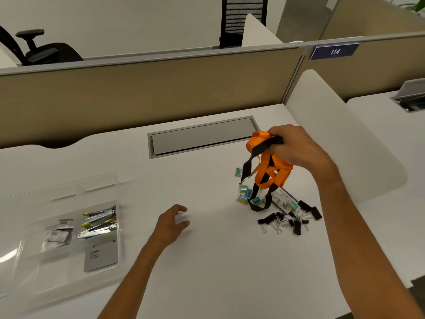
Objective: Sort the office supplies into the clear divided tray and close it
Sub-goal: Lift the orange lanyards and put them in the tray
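Note:
My right hand is shut on a bundle of orange and black lanyards, lifted above the desk with the loops dangling. Beneath them lie several small blue-and-yellow boxes, a printed card and a pile of black binder clips. My left hand hovers open over the desk, holding nothing. At the left stands the clear divided tray, lid open. Its compartments hold several staplers, small packets and a grey card.
A grey cable hatch is set into the white desk behind the work area. A beige partition closes the back, and a white divider stands at the right. Black office chairs are beyond the partition.

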The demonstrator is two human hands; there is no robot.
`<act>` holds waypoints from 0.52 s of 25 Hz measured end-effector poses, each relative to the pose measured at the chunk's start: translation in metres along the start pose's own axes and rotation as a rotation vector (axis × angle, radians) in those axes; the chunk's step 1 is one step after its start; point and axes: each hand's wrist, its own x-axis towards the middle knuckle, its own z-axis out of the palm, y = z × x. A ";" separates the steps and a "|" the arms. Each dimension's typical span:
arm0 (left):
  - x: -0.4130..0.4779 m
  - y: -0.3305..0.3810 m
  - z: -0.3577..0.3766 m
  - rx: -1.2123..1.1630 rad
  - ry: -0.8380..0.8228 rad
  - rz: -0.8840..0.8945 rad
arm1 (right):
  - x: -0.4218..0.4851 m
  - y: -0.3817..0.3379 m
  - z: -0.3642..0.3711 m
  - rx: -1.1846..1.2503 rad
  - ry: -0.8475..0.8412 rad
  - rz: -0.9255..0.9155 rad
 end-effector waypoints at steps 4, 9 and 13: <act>0.001 0.018 -0.004 -0.118 0.037 0.015 | -0.011 -0.025 -0.022 0.017 0.033 -0.023; 0.001 0.076 -0.016 -0.302 -0.037 0.183 | -0.026 -0.055 -0.047 0.052 0.079 -0.079; 0.003 0.133 -0.011 -0.284 -0.081 0.325 | -0.032 -0.075 -0.058 0.087 0.098 -0.136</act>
